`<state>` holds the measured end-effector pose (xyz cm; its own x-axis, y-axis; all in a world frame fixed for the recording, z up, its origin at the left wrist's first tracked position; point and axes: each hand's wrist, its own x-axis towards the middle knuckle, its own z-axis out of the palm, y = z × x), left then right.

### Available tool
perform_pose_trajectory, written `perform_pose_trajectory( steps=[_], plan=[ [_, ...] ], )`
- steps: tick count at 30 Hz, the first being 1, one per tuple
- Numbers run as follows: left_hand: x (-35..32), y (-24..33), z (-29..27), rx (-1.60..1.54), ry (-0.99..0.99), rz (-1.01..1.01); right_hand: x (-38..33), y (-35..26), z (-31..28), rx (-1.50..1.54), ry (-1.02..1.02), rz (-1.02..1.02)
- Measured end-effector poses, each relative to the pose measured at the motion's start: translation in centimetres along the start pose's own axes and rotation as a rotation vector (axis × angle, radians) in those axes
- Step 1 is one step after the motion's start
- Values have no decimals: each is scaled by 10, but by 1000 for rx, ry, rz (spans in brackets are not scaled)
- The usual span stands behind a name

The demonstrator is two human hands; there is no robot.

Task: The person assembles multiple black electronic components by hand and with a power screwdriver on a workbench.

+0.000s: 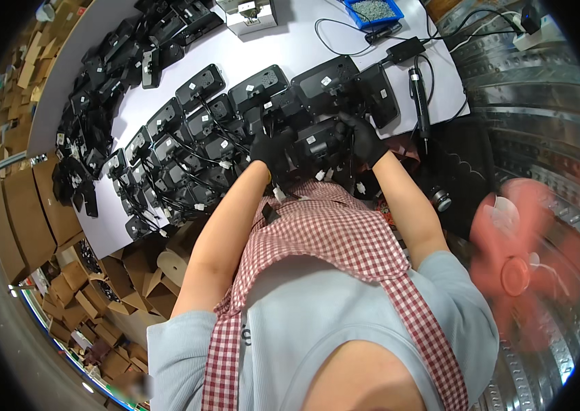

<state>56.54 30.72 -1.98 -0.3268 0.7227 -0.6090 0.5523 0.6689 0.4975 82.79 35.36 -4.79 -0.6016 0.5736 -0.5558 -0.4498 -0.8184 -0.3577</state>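
Observation:
Both my hands wear black gloves. Between them, at the table's near edge, is a black device housing [318, 140] with a small white label on its back. My left hand [273, 148] grips its left end. My right hand [364, 139] closes on the right end, its fingers partly lost against the dark parts. Leads with white connectors [320, 175] hang below the housing toward my apron. Just beyond lies a larger black housing [326, 80], with another black housing [378, 94] beside it to the right. Rows of similar labelled housings [199, 85] with cables spread to the left.
More black parts [101, 79] are heaped along the table's [146, 109] left side. A blue tray of small screws [373, 10] and an open white box [247, 15] stand at the back. An electric screwdriver [419, 96] lies right. A pink fan [515, 275] spins nearby. Cardboard boxes [26, 212] stand left.

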Motion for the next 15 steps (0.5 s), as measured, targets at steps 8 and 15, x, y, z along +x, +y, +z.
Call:
perform_pose_trajectory(
  steps=[8,15],
  plan=[
    [-6,26,14,158,72,-189,-5,-11,-5,-289,69,-19],
    [61,-48,-20,109,-172,201,-20,-2,26,-121,27,146]
  ],
)
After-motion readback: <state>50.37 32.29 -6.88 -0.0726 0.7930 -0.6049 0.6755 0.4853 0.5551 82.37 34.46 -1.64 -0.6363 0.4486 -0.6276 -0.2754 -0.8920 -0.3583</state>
